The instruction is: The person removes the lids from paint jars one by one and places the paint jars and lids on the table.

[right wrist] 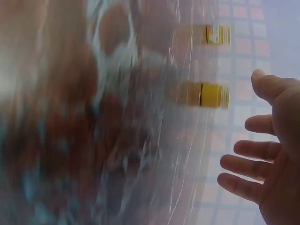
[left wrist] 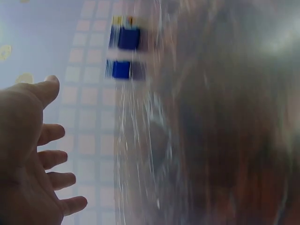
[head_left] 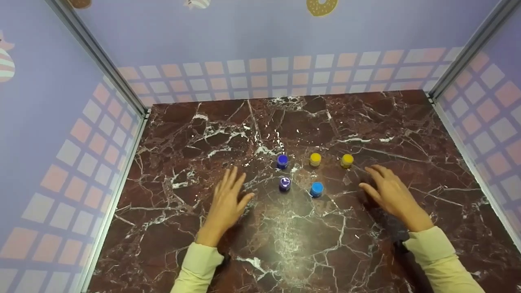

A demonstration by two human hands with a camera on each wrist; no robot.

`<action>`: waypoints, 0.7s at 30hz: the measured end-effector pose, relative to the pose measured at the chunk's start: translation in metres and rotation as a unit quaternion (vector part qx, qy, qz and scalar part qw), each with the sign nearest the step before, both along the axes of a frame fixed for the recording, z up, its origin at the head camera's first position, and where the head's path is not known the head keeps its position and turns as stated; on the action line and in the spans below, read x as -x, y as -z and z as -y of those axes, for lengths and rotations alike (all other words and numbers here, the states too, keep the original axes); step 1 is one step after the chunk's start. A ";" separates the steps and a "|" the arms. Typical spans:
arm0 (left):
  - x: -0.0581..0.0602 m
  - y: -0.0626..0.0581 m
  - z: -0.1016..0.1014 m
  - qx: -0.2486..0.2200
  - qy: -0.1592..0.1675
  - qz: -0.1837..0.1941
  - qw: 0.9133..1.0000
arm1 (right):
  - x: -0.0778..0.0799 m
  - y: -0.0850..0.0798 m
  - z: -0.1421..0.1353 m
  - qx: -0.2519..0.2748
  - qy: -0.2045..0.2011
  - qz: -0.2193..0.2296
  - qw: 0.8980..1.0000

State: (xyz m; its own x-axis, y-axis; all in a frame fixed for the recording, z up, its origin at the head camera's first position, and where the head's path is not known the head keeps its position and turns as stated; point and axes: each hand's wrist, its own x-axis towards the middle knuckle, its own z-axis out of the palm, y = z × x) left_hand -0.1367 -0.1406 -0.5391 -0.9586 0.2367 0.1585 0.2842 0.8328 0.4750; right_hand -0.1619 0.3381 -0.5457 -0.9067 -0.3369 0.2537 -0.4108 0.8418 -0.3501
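Dark red marble, veined with white, forms the table (head_left: 293, 232), and five small jars stand apart from one another near its middle. On the far side, from left to right, are the dark blue jar (head_left: 282, 162), the left yellow jar (head_left: 315, 160) and the right yellow jar (head_left: 346, 161). Nearer, the purple jar (head_left: 285, 184) stands just in front of the dark blue one, its top catching the light. To its right is the light blue jar (head_left: 316, 189), in front of the left yellow one.

The left hand (head_left: 228, 201) is to the left of the jars, nearest the purple one. Its fingers are spread and point to the far side, its thumb stands out to the right, and it has hold of nothing. The right hand (head_left: 389, 192) is at the right, near the right yellow jar but apart from it. Its fingers reach loosely to the far left, the thumb well away from them, and it too grips nothing.

Pale yellow sleeves (head_left: 439, 260) cover both forearms. Behind the table rises a lilac back wall (head_left: 252, 32), with pink and white squares along its lower part.
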 end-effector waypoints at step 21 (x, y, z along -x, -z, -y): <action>-0.003 -0.003 -0.085 -0.091 0.107 -0.015 0.990 | 0.004 -0.006 0.069 -0.015 -0.080 -0.034 0.996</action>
State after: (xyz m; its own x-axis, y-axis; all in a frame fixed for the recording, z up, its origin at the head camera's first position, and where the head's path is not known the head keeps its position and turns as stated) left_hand -0.1334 -0.0559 -0.5364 -0.8838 0.3984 0.2451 0.4610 0.6532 0.6006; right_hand -0.1661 0.2696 -0.5396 -0.8220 -0.4844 0.2995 -0.5624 0.7734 -0.2925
